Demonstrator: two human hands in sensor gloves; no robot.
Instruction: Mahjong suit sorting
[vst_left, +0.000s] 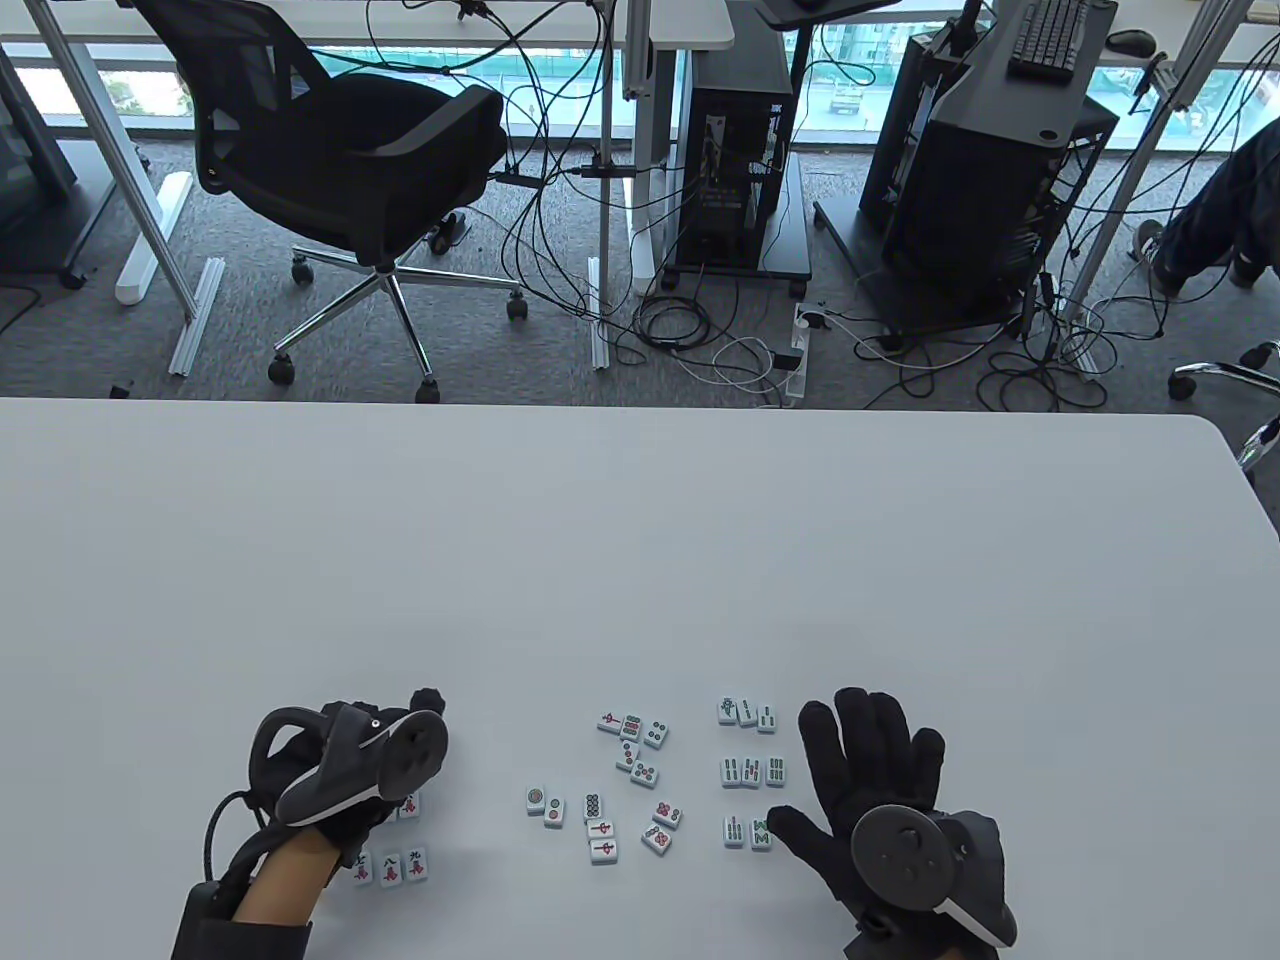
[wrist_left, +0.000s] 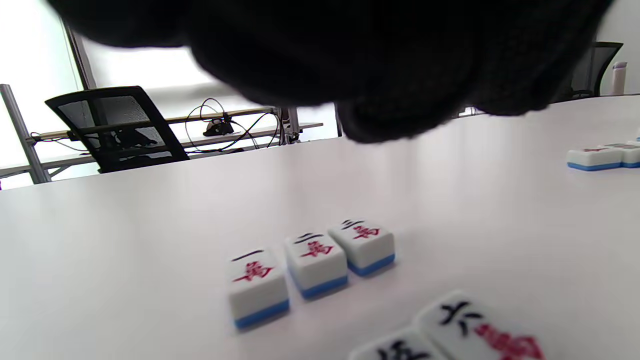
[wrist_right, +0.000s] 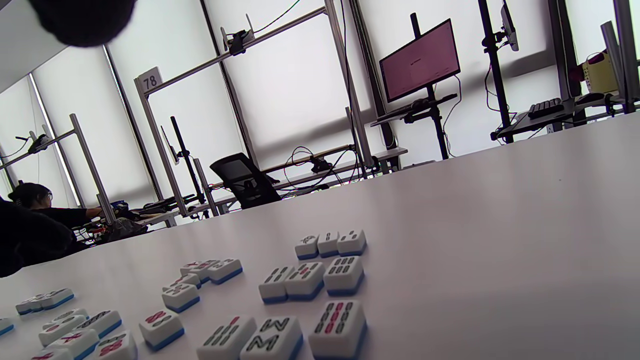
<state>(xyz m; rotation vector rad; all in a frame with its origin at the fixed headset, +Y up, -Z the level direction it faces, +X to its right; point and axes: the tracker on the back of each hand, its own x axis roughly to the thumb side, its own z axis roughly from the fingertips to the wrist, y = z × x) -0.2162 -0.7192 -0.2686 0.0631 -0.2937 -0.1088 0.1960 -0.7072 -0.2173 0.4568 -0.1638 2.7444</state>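
We see unsorted tiles (vst_left: 628, 785) mid-tabletop (vst_left: 640, 560), between hands. Right hand (vst_left: 880, 800) flat, splayed, empty beside bamboo rows (vst_left: 750, 770); left hand (vst_left: 345, 790) grip unclear.

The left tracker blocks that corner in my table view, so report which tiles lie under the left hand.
Observer: The left wrist view shows three character tiles face up in one row, marked with one, two and three strokes. The left hand is above them, not touching.
Operator: Now count the nearest bamboo row by the right hand.
Observer: There are three in the right wrist view. The third tile, with red and dark sticks, lies beside the M-marked tile. In your view the right hand covers it with its thumb.
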